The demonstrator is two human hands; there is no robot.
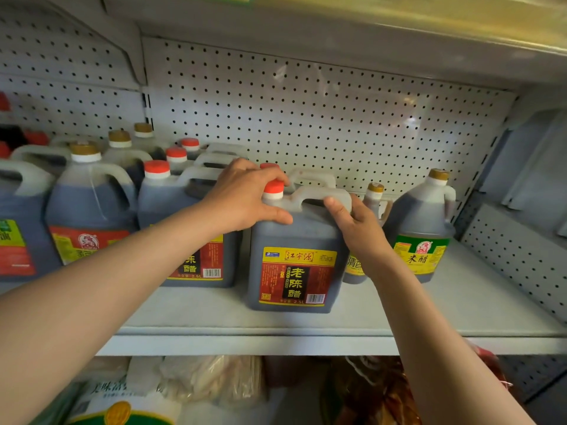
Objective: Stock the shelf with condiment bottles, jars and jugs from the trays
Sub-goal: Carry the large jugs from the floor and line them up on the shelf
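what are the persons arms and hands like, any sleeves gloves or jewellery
Both forearms are bare right up to the bottom edge of the picture, with no sleeve in view. The left hand and the right hand wear no gloves. No watch, bracelet or ring shows on either wrist or on the fingers that can be seen.

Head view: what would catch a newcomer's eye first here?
Both hands on the dark vinegar jug at the middle of the shelf: the left hand rests on its shoulder by the red cap, the right hand holds its handle. To the left stand rows of similar jugs; to the right, a gold-capped jug with a green and yellow label. Behind is white pegboard.
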